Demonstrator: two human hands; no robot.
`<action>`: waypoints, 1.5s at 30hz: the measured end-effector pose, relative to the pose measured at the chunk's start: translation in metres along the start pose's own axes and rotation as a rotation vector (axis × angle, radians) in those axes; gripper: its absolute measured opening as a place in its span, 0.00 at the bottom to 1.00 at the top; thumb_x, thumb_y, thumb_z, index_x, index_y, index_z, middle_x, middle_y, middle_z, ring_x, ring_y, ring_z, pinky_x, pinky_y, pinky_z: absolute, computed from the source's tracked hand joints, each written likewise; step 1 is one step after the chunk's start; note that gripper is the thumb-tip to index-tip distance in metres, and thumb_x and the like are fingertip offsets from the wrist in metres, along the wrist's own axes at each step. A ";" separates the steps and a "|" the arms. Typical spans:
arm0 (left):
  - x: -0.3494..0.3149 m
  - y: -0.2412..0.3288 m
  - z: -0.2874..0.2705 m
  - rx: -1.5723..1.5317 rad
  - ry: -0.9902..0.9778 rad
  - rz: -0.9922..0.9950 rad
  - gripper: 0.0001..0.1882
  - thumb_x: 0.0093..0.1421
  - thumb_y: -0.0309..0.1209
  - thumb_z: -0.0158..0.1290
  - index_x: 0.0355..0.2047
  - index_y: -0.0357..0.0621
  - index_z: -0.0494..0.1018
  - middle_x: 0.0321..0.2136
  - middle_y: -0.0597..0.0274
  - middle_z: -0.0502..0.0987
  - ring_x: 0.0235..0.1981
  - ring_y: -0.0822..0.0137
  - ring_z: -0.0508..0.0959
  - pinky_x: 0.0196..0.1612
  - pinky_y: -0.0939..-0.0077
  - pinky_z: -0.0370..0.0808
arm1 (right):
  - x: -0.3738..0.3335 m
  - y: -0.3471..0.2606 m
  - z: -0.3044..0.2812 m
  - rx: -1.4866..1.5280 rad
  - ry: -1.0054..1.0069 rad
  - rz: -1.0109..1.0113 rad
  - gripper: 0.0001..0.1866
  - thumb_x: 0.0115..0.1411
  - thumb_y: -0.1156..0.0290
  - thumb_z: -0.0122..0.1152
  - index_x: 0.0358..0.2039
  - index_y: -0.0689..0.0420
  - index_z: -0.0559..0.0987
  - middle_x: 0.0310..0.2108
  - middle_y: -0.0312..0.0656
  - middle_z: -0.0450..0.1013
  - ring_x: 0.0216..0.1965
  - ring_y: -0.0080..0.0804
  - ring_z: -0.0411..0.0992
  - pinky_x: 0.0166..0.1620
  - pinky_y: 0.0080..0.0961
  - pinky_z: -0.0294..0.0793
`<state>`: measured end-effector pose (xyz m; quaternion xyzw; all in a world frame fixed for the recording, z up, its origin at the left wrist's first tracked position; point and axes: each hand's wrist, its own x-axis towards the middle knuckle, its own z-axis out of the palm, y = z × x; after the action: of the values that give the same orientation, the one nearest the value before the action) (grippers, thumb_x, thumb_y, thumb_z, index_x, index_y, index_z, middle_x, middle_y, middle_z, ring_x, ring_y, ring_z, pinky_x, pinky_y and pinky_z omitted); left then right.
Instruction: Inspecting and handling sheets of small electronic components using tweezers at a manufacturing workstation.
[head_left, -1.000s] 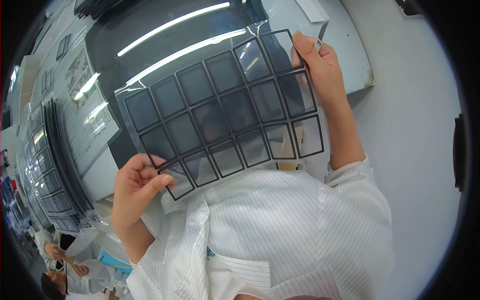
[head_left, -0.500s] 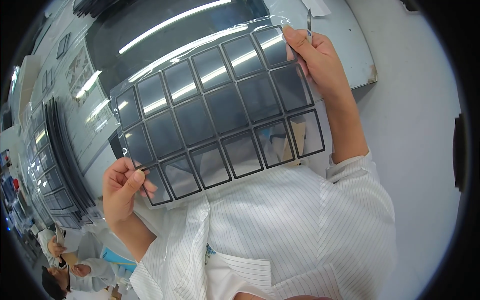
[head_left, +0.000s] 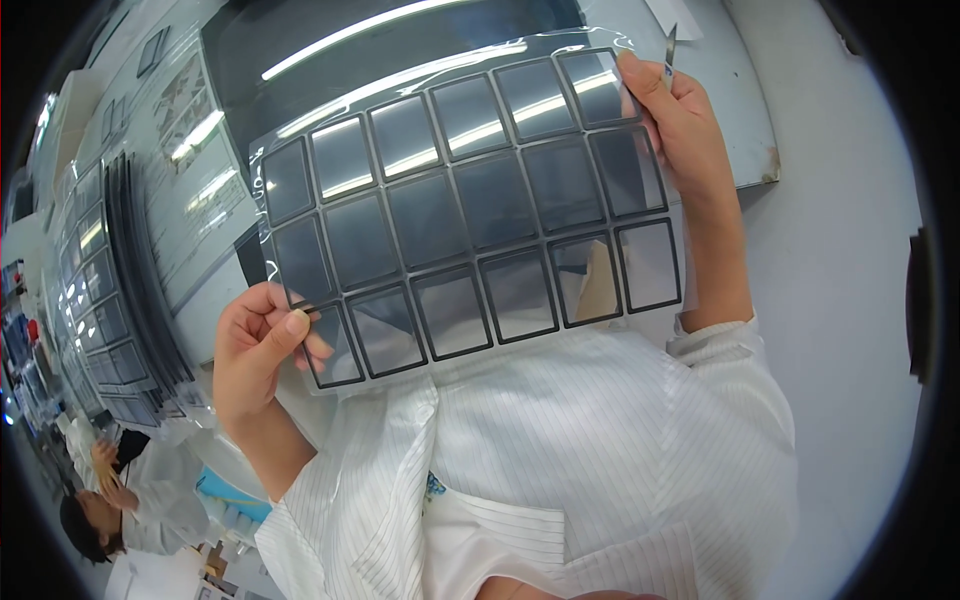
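A pale worktable [head_left: 738, 125] is on the far side; my left hand [head_left: 252, 348] and right hand [head_left: 690, 120] pinch the clear black-framed sheet [head_left: 465, 203]. I should hold it evenly, knife blade [head_left: 670, 45] pointing away.

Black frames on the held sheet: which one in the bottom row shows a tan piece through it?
The fifth frame from the left, beside the right-end frame; only there is the tan piece visible.

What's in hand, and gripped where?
Clear sheet with black-framed panels: left hand pinches its left edge near the lower corner, right hand its upper-right corner. The right hand also holds a slim pointed tool, tip up, lower part hidden.
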<state>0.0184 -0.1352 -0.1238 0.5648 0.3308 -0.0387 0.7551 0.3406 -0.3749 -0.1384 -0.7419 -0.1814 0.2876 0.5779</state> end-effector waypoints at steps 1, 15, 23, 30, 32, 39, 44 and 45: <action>0.000 0.000 0.000 0.000 -0.003 0.000 0.10 0.58 0.30 0.55 0.31 0.36 0.68 0.19 0.61 0.75 0.17 0.73 0.76 0.17 0.87 0.70 | -0.001 -0.001 0.001 0.001 0.007 0.012 0.21 0.62 0.53 0.53 0.17 0.50 0.71 0.09 0.21 0.55 0.10 0.07 0.48 0.15 0.11 0.43; 0.000 0.005 0.004 -0.035 -0.005 -0.042 0.06 0.56 0.26 0.54 0.30 0.36 0.70 0.19 0.55 0.78 0.16 0.73 0.76 0.19 0.87 0.69 | 0.001 0.000 -0.003 0.036 -0.030 0.028 0.19 0.64 0.56 0.52 0.17 0.49 0.70 0.10 0.21 0.57 0.10 0.07 0.48 0.15 0.11 0.44; -0.001 0.009 0.007 -0.053 0.016 -0.074 0.05 0.57 0.24 0.54 0.28 0.39 0.68 0.21 0.54 0.78 0.18 0.75 0.74 0.21 0.86 0.67 | 0.007 0.011 -0.010 0.064 0.007 -0.003 0.15 0.63 0.58 0.53 0.21 0.50 0.75 0.14 0.21 0.62 0.13 0.06 0.53 0.17 0.09 0.47; -0.004 0.010 0.008 -0.040 0.009 -0.091 0.07 0.57 0.26 0.55 0.26 0.41 0.68 0.20 0.58 0.78 0.18 0.79 0.74 0.21 0.88 0.67 | 0.008 0.010 -0.012 0.041 -0.014 0.042 0.15 0.66 0.61 0.49 0.22 0.51 0.73 0.17 0.21 0.60 0.18 0.07 0.52 0.22 0.08 0.48; -0.004 0.011 0.008 -0.039 0.011 -0.078 0.07 0.57 0.28 0.55 0.26 0.41 0.69 0.20 0.58 0.78 0.19 0.79 0.74 0.21 0.89 0.67 | 0.009 0.011 -0.016 -0.014 -0.023 0.000 0.16 0.66 0.61 0.48 0.21 0.50 0.72 0.16 0.21 0.60 0.17 0.07 0.52 0.21 0.08 0.48; -0.003 0.011 0.009 -0.044 -0.032 -0.058 0.08 0.57 0.30 0.56 0.26 0.41 0.69 0.21 0.60 0.79 0.19 0.79 0.75 0.22 0.88 0.68 | 0.007 0.010 -0.007 0.028 0.099 0.022 0.18 0.66 0.60 0.47 0.19 0.49 0.69 0.15 0.22 0.58 0.16 0.07 0.51 0.20 0.10 0.46; -0.003 0.009 0.007 -0.048 -0.049 -0.039 0.08 0.57 0.30 0.56 0.25 0.43 0.69 0.21 0.60 0.78 0.20 0.78 0.76 0.22 0.89 0.68 | 0.013 0.014 -0.019 0.030 -0.001 0.046 0.17 0.66 0.60 0.48 0.20 0.49 0.69 0.16 0.22 0.58 0.17 0.07 0.51 0.20 0.10 0.46; -0.002 0.008 0.006 -0.054 -0.056 -0.034 0.08 0.57 0.30 0.56 0.25 0.43 0.68 0.21 0.60 0.78 0.20 0.78 0.76 0.22 0.89 0.68 | 0.013 0.014 -0.021 0.011 -0.029 0.042 0.17 0.66 0.61 0.48 0.20 0.49 0.69 0.16 0.22 0.58 0.17 0.07 0.51 0.20 0.10 0.45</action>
<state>0.0229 -0.1384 -0.1146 0.5373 0.3200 -0.0587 0.7781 0.3634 -0.3869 -0.1517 -0.7381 -0.1727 0.3115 0.5730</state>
